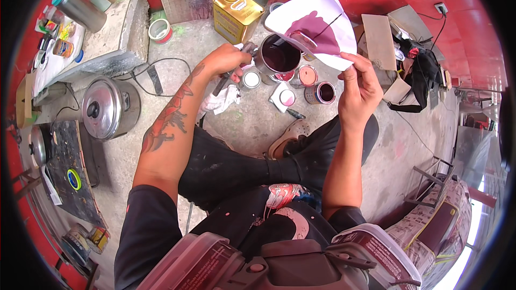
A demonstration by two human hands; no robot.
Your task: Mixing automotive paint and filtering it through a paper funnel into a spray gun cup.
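I log remotely: left hand closed round one grey handle beside one dark-filled cup; right hand, apart, pinching one purple-stained sheet; one gold tin.

A lidded metal pot stands on the grey floor.

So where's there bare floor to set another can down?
Right: the floor between your right forearm and the metal frame; a thin cable crosses farther up. Left: a patch bounded by the silver pot, dark board and your left forearm. Crowded: between your left hand and right hand, where the dark paint cup, white tin, pink tin and paper cluster.
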